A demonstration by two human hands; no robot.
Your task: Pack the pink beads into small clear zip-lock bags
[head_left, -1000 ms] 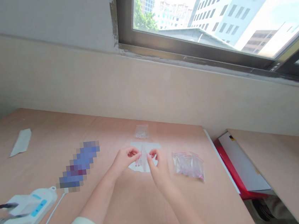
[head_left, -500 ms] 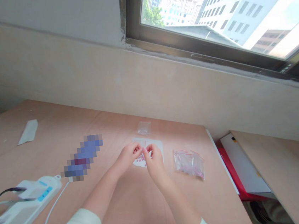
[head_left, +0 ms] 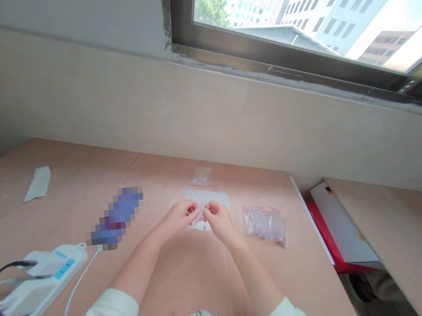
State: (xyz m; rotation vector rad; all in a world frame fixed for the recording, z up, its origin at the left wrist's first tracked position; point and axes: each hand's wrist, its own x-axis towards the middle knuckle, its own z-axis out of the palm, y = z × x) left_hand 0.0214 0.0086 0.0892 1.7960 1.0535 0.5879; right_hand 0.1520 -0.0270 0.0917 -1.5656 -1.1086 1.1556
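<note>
In the head view, the left hand [head_left: 183, 215] and right hand [head_left: 217, 215] now sit nearly fingertip to fingertip, where a second ago a clear gap parted them; that suggests close work by both hands at one small spot; each has thumb and fingers drawn in narrow, but I cannot tell whether they grip anything; small pink pieces [head_left: 204, 227] lie on a white sheet [head_left: 219, 197] beneath them on the bench [head_left: 193, 275]; a small clear bag [head_left: 202, 176] lies just beyond the sheet's far edge; a larger clear bag [head_left: 265, 225] lies right of the right hand.
</note>
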